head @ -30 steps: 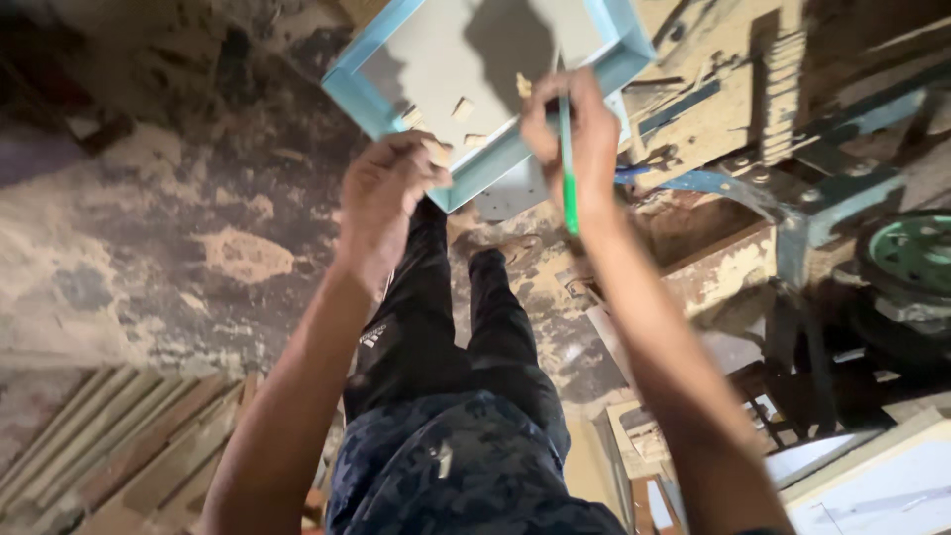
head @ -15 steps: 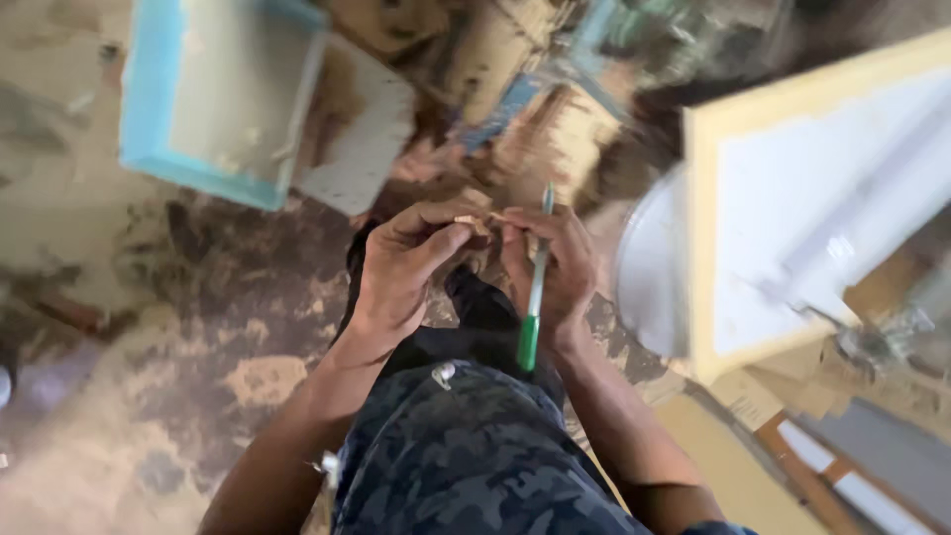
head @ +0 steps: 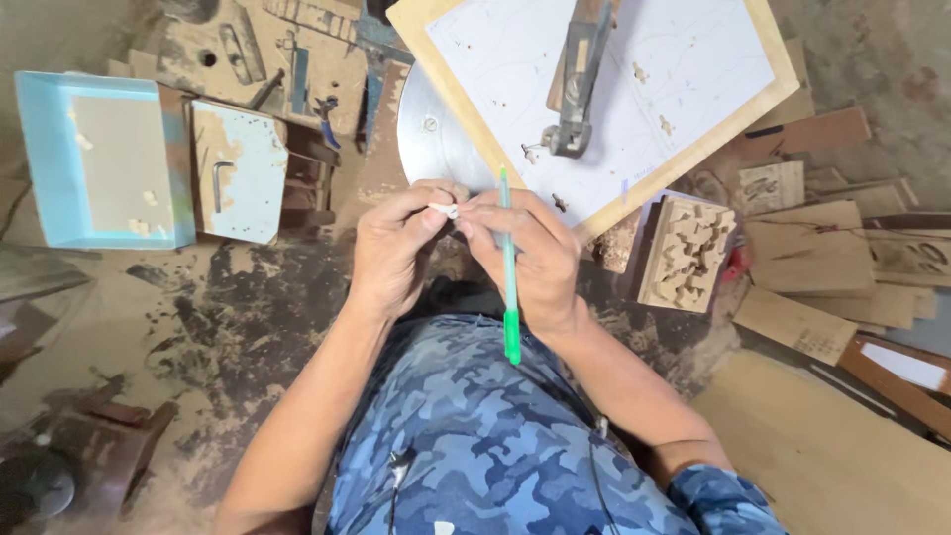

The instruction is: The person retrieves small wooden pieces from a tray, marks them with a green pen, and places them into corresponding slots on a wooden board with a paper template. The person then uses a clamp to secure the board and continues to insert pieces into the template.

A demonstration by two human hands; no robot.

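Note:
My left hand point(head: 396, 248) and my right hand point(head: 530, 253) meet in front of my chest, fingertips together on a small pale wooden piece point(head: 451, 209). A green pen point(head: 509, 277) lies across my right hand, held between its fingers, cap end toward my body. Just beyond the hands sits a round metal saw table point(head: 431, 134) with a plywood board point(head: 684, 159) covered by a white drawn pattern sheet. A metal saw arm point(head: 575, 79) reaches over that board.
A light blue tray point(head: 59, 168) with a few small cut pieces lies on the dusty floor at the left, next to a pale blue metal plate point(head: 238, 168). A carved wooden block point(head: 686, 253) and stacked plywood offcuts point(head: 822, 258) lie at the right.
The view has swung from the blue tray to the saw table. Both hands came back from the tray toward my chest, now pinching a small wooden piece together; the pen stays in the right hand.

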